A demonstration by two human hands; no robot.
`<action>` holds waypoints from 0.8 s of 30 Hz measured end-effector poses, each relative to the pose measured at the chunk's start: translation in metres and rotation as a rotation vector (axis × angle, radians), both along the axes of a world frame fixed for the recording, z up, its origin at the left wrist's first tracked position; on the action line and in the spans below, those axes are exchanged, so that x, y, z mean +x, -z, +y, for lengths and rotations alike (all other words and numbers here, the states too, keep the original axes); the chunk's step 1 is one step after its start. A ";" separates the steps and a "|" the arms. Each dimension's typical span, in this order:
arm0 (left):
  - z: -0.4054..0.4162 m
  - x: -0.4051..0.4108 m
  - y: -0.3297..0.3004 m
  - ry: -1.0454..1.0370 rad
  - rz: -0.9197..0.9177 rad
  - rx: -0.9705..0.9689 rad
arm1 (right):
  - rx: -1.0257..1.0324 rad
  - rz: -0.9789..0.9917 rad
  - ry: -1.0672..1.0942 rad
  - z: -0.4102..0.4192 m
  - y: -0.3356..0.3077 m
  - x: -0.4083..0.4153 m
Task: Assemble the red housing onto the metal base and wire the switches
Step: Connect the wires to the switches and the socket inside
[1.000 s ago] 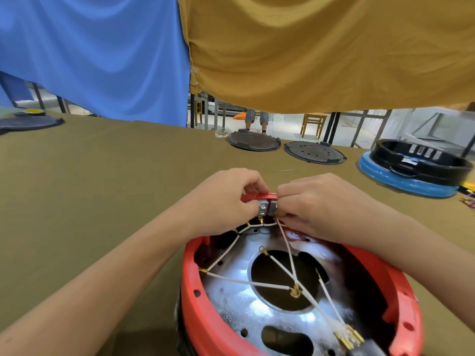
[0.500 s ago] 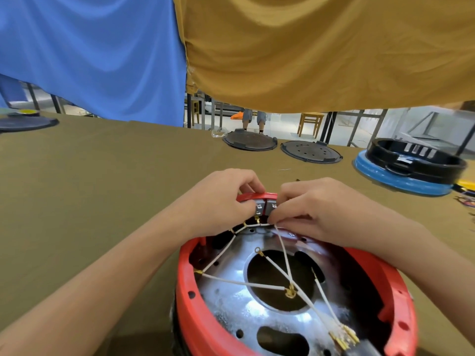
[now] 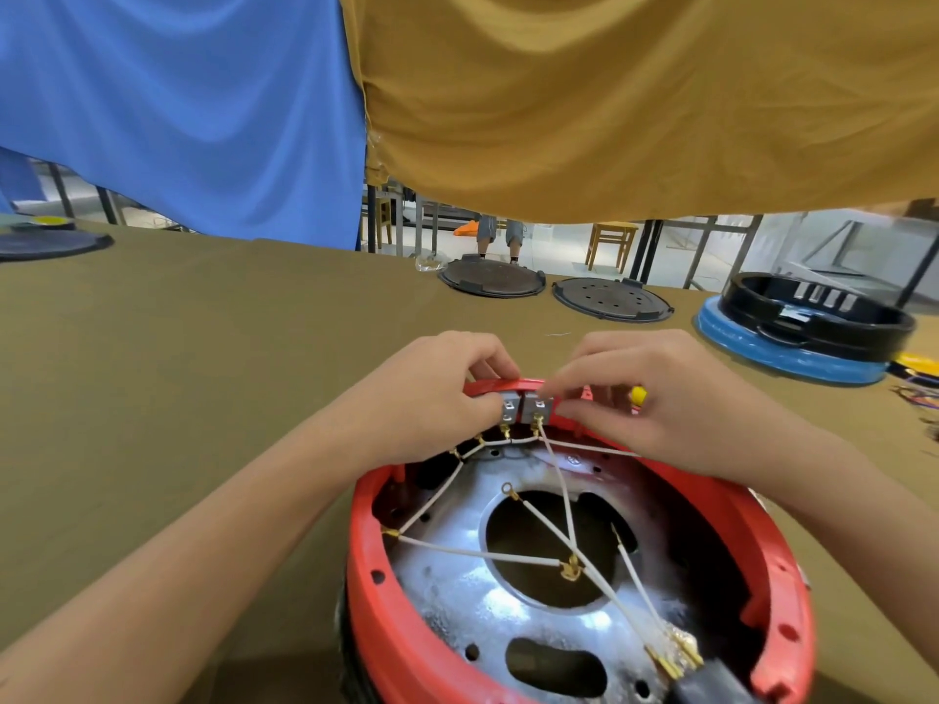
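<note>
Near harness end: a bundle of gold terminals (image 3: 676, 658) is seen lying loose at the near right of the housing, beside a black part; it is judged not yet connected.
Red housing (image 3: 396, 632): found seated around the metal base at the near centre of the worktop; the mounting step is judged done, though no fasteners can be confirmed.
Metal base (image 3: 457, 581): visible inside the housing, with a large round opening at its middle and a slot nearer the viewer.
White wires (image 3: 472, 552): several are seen crossing the base; a ring terminal (image 3: 508, 490) lies free at the far edge of the opening, and one junction (image 3: 571, 569) is crimped over the opening.
Switches (image 3: 523, 406): two grey bodies are held side by side at the far rim of the housing, with gold terminals already fitted below them.
Left hand (image 3: 437, 393): fingers are curled and pinched on the left switch.
Right hand (image 3: 660, 398): fingertips are pinched on the right switch; a small yellow part (image 3: 637, 396) shows just beyond it.
Progress: wiring is judged partly done; seating of the switches and the loose ends remain outstanding.
Worktop (image 3: 203, 358): covered in olive cloth.
Far items: two dark round lids (image 3: 490, 277) and a black ring on a blue base (image 3: 792, 343) are noted well apart from the work.
</note>
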State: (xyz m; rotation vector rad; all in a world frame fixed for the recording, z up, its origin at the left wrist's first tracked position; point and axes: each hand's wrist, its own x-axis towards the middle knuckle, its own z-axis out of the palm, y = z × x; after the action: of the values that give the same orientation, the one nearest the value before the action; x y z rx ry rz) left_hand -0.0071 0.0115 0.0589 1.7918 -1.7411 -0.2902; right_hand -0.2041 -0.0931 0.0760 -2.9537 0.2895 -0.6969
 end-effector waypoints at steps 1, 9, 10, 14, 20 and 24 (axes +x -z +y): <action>0.000 0.000 0.000 0.000 -0.003 0.000 | 0.035 -0.042 0.021 -0.001 0.000 -0.002; 0.003 -0.005 -0.002 0.006 -0.009 -0.006 | 0.154 0.059 0.222 0.000 0.010 0.008; 0.003 -0.005 -0.002 0.004 -0.029 -0.014 | 0.152 0.067 0.230 0.001 0.010 0.009; 0.002 -0.005 -0.002 -0.011 -0.105 -0.034 | 0.146 0.084 0.241 0.001 0.009 0.011; 0.003 -0.006 -0.002 -0.004 -0.126 -0.033 | 0.164 0.069 0.242 0.001 0.010 0.010; 0.002 -0.006 -0.003 -0.003 -0.154 -0.038 | 0.135 0.089 0.267 0.001 0.009 0.014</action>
State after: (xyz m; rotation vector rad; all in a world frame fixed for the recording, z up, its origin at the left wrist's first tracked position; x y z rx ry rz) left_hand -0.0134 0.0138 0.0617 1.8307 -1.8369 -0.1201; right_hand -0.1902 -0.0919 0.0673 -2.8487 0.7188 -0.5471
